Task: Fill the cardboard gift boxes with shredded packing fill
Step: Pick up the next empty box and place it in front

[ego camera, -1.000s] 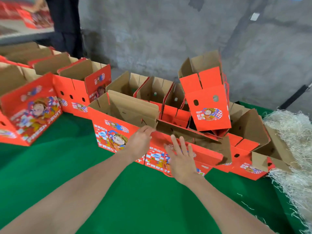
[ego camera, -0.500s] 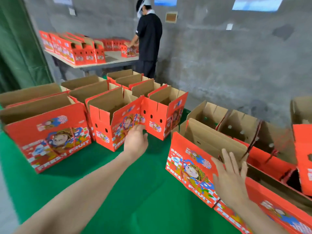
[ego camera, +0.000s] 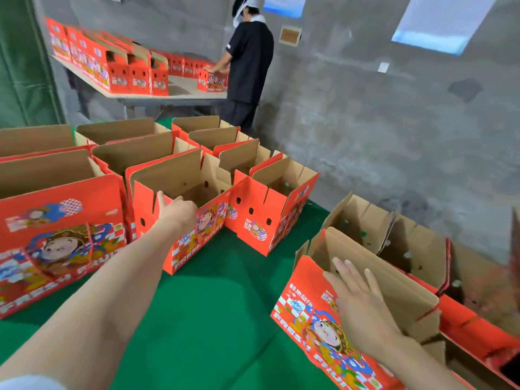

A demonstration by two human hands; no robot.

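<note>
Open red cardboard gift boxes with brown insides stand on a green table [ego camera: 219,319]. My left hand [ego camera: 176,210] reaches forward to the middle box [ego camera: 194,249]. Its fingers curl over the box's front rim and the thumb points up. My right hand [ego camera: 363,302] lies flat with straight, spread fingers on the front wall of the near right box [ego camera: 298,313], at its top edge. The boxes whose insides I can see hold nothing. No shredded fill is in view.
More open boxes stand in rows at the left [ego camera: 56,243] and along the grey wall at the right [ego camera: 416,249]. Behind them a person in black [ego camera: 250,60] works at a second table [ego camera: 180,90] lined with red boxes. A green curtain hangs at far left.
The view has swung left, away from the toppled boxes and the shredded fill. My left hand has moved from the near right box to the middle box's rim. My right hand stays flat on the near right box.
</note>
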